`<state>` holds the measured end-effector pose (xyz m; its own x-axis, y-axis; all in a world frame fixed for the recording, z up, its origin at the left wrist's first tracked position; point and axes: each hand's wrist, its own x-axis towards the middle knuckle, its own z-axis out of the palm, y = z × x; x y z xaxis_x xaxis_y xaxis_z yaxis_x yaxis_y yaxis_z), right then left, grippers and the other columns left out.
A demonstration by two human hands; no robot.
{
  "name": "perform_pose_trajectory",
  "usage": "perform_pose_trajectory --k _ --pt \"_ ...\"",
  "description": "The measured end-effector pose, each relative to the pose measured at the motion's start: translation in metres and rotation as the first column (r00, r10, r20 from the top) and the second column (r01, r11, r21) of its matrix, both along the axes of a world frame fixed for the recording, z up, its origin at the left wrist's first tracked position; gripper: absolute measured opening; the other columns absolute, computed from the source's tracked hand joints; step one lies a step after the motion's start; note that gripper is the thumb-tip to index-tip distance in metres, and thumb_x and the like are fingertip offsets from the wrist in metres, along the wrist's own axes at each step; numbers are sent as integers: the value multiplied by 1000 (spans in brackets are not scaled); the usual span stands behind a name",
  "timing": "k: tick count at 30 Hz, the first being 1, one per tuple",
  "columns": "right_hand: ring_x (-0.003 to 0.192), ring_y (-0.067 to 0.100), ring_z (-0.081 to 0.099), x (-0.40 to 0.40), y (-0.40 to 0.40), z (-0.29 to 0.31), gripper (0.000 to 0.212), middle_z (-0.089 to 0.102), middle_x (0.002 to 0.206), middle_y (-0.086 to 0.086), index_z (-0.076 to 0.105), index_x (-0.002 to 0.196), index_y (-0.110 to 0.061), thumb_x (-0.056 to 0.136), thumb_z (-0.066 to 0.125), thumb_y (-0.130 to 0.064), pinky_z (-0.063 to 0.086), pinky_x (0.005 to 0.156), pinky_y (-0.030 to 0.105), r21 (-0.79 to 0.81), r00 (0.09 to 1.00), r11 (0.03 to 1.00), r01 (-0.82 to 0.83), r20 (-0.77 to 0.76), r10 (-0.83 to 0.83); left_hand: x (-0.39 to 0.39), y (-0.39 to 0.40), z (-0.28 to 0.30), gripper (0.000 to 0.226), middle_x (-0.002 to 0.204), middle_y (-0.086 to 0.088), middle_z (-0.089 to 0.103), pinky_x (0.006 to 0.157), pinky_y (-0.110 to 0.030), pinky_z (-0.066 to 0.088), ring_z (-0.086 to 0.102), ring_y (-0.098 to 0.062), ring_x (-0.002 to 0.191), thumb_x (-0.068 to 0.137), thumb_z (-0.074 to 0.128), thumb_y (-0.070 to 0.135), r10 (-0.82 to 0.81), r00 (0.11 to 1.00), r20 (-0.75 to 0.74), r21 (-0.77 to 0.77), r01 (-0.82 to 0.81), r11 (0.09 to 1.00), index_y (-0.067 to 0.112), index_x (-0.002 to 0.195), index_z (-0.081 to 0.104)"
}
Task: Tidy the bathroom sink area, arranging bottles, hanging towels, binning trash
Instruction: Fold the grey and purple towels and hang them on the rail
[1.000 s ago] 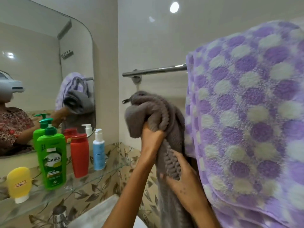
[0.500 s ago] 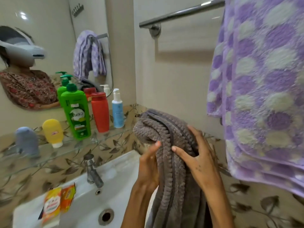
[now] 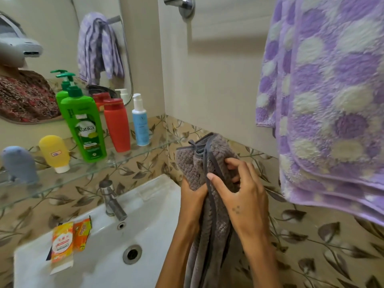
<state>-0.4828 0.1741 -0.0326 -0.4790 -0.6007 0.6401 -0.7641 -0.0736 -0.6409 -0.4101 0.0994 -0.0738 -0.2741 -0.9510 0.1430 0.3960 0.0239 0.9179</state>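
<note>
hands: left hand (image 3: pixel 192 191) and right hand (image 3: pixel 242 196), fingers (image 3: pixel 216 180) clenched on one grey towel (image 3: pixel 209 225) beside the sink (image 3: pixel 99 265)
sink: two sachets (image 3: pixel 68 240) on its rim, one tap (image 3: pixel 111 199)
glass shelf (image 3: pixel 133 153): five bottles (image 3: pixel 86 125)
wall: one purple towel (image 3: pixel 330 96) hanging
</note>
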Motion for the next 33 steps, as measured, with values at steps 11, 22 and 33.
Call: perform_pose_trajectory --k 11,22,33 --pt "71 24 67 -2 9 1 24 73 73 1 62 101 -26 81 58 -38 53 65 31 82 987 985 149 -69 -143 -1 11 -4 38 97 0 74 82 -40 57 71 -16 89 66 73 37 133 979 156 -117 -116 986 26 102 66" --pt "45 -3 35 4 11 -5 27 46 55 -13 62 68 -20 91 54 -31 24 45 14 -33 980 981 193 56 -191 8 13 4 17 75 24 70 54 -3 46 62 15 71 72 71 36 276 935 223 -191 -236 953 37 86 60" --pt "62 7 46 14 3 -23 10 49 75 -14 68 84 -18 85 62 -25 28 51 5 73 984 985 155 71 -161 17 19 -10 5 70 17 67 61 -19 50 63 1 72 77 56 28 -12 979 202 -161 46 986 30 82 56"
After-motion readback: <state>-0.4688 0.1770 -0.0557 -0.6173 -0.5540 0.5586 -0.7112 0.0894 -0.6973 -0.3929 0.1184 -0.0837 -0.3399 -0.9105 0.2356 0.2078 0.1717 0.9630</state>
